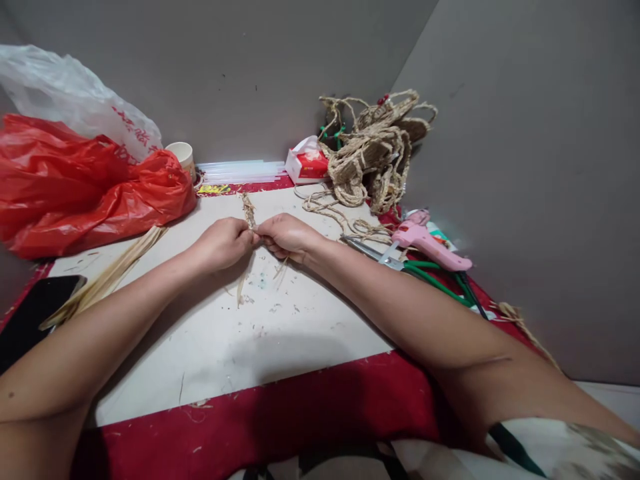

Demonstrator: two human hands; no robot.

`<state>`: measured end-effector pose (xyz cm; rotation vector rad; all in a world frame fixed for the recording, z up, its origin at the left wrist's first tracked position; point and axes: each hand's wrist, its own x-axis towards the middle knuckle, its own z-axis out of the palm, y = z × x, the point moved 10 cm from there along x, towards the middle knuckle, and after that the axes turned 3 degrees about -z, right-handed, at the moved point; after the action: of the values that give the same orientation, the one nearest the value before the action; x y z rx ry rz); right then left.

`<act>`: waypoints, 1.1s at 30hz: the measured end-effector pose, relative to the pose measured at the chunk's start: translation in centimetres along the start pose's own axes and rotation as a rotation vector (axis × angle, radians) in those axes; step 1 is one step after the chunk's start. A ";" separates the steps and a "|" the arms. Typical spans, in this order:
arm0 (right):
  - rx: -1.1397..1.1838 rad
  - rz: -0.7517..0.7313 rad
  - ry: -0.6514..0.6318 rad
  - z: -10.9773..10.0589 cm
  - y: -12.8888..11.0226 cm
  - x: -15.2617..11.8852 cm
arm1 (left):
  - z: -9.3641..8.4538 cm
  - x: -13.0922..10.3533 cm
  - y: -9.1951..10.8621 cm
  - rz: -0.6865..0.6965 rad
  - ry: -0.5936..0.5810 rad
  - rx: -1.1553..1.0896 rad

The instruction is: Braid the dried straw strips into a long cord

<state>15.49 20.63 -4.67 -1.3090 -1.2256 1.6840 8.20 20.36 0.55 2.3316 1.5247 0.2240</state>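
A short braid of dry straw-coloured fibre (249,208) stands out beyond my fingertips over the white board (300,333). My left hand (225,243) pinches its near end, thumb and fingers pressed together. Close against it, my right hand (286,237) pinches the same end from the other side, fingers curled. Loose strands (241,287) hang below both hands. Exactly how the strands cross between the fingertips is hidden. Beside my left forearm lies a bundle of flat dry leaf strips (115,267).
Red plastic bag (85,187), paper cup (183,159) and black phone (37,313) are at left. Clear sticks (240,172) and a tissue pack (307,163) line the back. Right: woven rope items (373,157), pink glue gun (430,243), green-handled scissors (425,268). Red cloth (280,420) borders the board.
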 end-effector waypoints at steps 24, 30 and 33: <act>0.259 0.100 -0.157 1.5 1.3 -0.4 | 6.8 -7.3 8.4 0.407 -0.289 0.420; 0.253 0.116 -0.164 1.4 1.6 -0.1 | 2.4 -7.6 6.9 0.323 -0.335 0.257; 0.255 0.120 -0.165 1.5 1.6 -0.1 | -3.8 -5.0 0.4 0.072 -0.107 0.247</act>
<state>14.19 19.59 -6.01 -1.1250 -0.9974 1.9946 5.31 16.43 4.53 2.5447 1.4912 -0.0755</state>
